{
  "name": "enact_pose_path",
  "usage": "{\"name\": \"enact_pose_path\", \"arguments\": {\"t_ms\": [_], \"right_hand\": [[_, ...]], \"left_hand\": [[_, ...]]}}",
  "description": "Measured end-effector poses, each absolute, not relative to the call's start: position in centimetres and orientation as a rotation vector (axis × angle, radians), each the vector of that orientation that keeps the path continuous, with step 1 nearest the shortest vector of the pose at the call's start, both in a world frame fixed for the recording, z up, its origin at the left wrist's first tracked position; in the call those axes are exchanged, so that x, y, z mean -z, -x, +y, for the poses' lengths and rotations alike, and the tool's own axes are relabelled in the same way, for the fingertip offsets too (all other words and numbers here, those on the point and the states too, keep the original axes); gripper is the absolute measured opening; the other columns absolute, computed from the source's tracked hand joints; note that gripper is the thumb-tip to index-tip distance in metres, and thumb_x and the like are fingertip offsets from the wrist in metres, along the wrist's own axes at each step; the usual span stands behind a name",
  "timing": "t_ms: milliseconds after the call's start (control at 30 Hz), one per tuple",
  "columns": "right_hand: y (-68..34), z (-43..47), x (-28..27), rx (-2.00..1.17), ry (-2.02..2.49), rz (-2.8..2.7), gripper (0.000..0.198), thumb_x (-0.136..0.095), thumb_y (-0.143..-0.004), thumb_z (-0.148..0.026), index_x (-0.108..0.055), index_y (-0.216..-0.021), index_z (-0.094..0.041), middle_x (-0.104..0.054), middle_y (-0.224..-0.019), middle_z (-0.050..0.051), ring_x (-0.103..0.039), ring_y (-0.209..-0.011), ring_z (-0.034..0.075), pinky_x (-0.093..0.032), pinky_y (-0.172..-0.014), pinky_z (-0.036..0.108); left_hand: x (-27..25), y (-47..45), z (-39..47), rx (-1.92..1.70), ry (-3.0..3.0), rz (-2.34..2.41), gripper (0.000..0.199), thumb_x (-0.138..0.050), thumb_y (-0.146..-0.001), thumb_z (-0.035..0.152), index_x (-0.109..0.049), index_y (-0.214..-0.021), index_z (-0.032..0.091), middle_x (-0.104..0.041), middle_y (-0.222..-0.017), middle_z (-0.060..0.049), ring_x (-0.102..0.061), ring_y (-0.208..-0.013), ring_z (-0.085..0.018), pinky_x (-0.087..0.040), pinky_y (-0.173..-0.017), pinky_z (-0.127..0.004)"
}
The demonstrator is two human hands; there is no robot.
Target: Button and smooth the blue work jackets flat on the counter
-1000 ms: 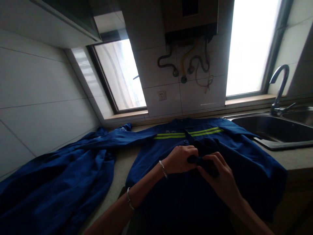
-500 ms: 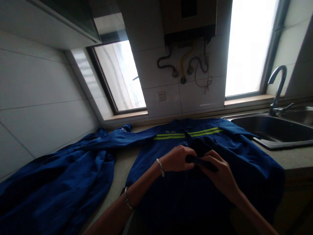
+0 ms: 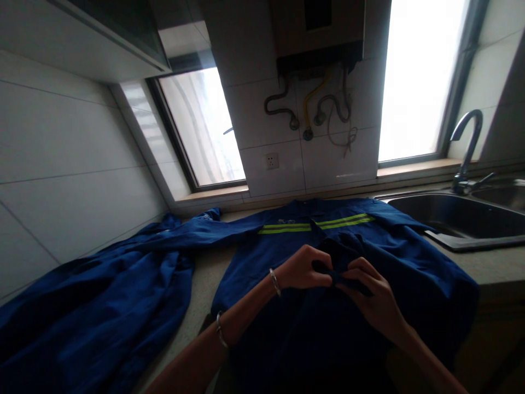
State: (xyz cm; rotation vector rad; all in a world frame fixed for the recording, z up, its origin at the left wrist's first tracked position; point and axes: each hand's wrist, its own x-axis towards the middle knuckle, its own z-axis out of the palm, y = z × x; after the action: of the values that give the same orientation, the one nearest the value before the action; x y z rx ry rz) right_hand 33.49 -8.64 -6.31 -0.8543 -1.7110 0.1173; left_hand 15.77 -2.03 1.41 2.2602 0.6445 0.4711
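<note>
Bunching at the front, a dark-blue jacket (image 3: pixel 320 312) with yellow-green stripes (image 3: pixel 344 221)

A blue jacket (image 3: pixel 254 273) lies spread on the counter (image 3: pixel 205 273), yellow-green stripes (image 3: pixel 286 229) crossing its chest. The left hand (image 3: pixel 308 267), a bracelet (image 3: pixel 275 282) at its wrist, pinches a fold of the jacket's front; the right hand (image 3: pixel 375 295) grips the cloth just beside it, though the exact spot between the fingertips seems too dark to make out. More blue cloth (image 3: pixel 102 306) is heaped at the left. A sink (image 3: pixel 441 210) with a curved faucet (image 3: pixel 476 137) sits at the right, and a socket (image 3: pixel 271 160) is set in the tiled wall behind.
</note>
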Motion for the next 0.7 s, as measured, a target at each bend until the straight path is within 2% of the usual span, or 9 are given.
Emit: {"name": "enact_pose_path", "arguments": {"t_ms": [100,200,267,333,400,467,533,633,700], "right_hand": [[-33.7,-8.6,6.6,-0.078,0.865,-1.65,0.006,-0.064,-0.078,-0.022,-0.062,-0.082,-0.019,-0.054,-0.081,0.002,-0.057,-0.072,0.013,-0.049,-0.062,0.024],[-34.9,-8.9,5.8,-0.184,0.948,-1.677,0.009,-0.066,-0.076,-0.026,-0.064,-0.08,-0.019,-0.057,-0.08,0.002,-0.059,-0.072,0.014,-0.05,-0.062,0.024],[-36.4,-9.6,4.5,-0.498,0.996,-1.864,0.015,-0.065,-0.076,-0.031,-0.066,-0.086,-0.019,-0.062,-0.082,0.003,-0.06,-0.066,0.012,-0.05,-0.056,0.021],[-38.0,-10.3,2.8,-0.965,1.006,-2.047,0.025,-0.063,-0.078,-0.035,-0.067,-0.097,-0.02,-0.065,-0.084,0.003,-0.06,-0.055,0.01,-0.048,-0.046,0.018],[-39.3,-10.3,1.1,-1.369,0.979,-2.088,0.033,-0.061,-0.078,-0.039,-0.066,-0.104,-0.018,-0.067,-0.085,0.005,-0.06,-0.05,0.01,-0.048,-0.043,0.018],[-40.1,-8.5,-0.4,-1.544,0.941,-2.031,0.037,-0.06,-0.078,-0.043,-0.066,-0.102,-0.016,-0.068,-0.082,0.006,-0.063,-0.055,0.013,-0.051,-0.047,0.021],[-40.0,-4.5,-1.3,-1.462,0.929,-1.914,0.038,-0.059,-0.079,-0.046,-0.067,-0.097,-0.013,-0.068,-0.08,0.008,-0.065,-0.063,0.016,-0.053,-0.053,0.025],[-38.7,4.7,-1.5,-1.046,1.104,-1.65,0.038,-0.056,-0.08,-0.043,-0.065,-0.099,-0.012,-0.068,-0.087,0.009,-0.065,-0.072,0.016,-0.054,-0.058,0.024],[-37.3,10.9,-1.0,-0.739,1.355,-1.533,0.031,-0.053,-0.083,-0.034,-0.065,-0.099,-0.01,-0.067,-0.088,0.009,-0.065,-0.073,0.014,-0.052,-0.061,0.022]], "left_hand": [[-0.8,-15.9,-1.7,-0.528,-1.998,0.644,0.009,-0.062,-0.068,0.018,-0.062,-0.063,0.01,-0.049,-0.055,0.005,-0.041,-0.054,-0.006,-0.03,-0.05,-0.016],[-1.9,-15.2,-1.4,-0.324,-1.931,0.556,0.009,-0.066,-0.067,0.021,-0.067,-0.071,0.013,-0.057,-0.062,0.004,-0.048,-0.058,-0.007,-0.035,-0.054,-0.017],[-3.4,-14.1,-1.2,-0.127,-1.912,0.477,0.021,-0.068,-0.07,0.028,-0.069,-0.087,0.015,-0.064,-0.074,0.001,-0.055,-0.069,-0.011,-0.041,-0.062,-0.019],[-5.0,-12.8,-0.9,-0.098,-1.873,0.443,0.031,-0.065,-0.075,0.038,-0.068,-0.097,0.016,-0.067,-0.086,-0.004,-0.06,-0.08,-0.015,-0.045,-0.071,-0.024],[-6.3,-11.3,-0.4,-0.295,-1.84,0.469,0.036,-0.06,-0.078,0.044,-0.067,-0.097,0.014,-0.067,-0.088,-0.008,-0.062,-0.082,-0.018,-0.047,-0.073,-0.028],[-7.1,-10.0,0.5,-0.577,-1.803,0.531,0.037,-0.056,-0.081,0.046,-0.067,-0.092,0.012,-0.067,-0.083,-0.009,-0.063,-0.076,-0.018,-0.049,-0.069,-0.028],[-7.7,-8.7,1.3,-0.786,-1.752,0.6,0.037,-0.054,-0.082,0.045,-0.066,-0.087,0.011,-0.066,-0.075,-0.008,-0.063,-0.067,-0.016,-0.05,-0.062,-0.028],[-8.4,-7.2,2.3,-0.989,-1.671,0.692,0.034,-0.054,-0.081,0.044,-0.065,-0.088,0.012,-0.063,-0.066,-0.005,-0.06,-0.057,-0.014,-0.049,-0.056,-0.026],[-8.9,-6.5,2.6,-1.072,-1.635,0.736,0.035,-0.054,-0.08,0.044,-0.065,-0.088,0.012,-0.062,-0.063,-0.004,-0.058,-0.054,-0.013,-0.049,-0.054,-0.025]]}}
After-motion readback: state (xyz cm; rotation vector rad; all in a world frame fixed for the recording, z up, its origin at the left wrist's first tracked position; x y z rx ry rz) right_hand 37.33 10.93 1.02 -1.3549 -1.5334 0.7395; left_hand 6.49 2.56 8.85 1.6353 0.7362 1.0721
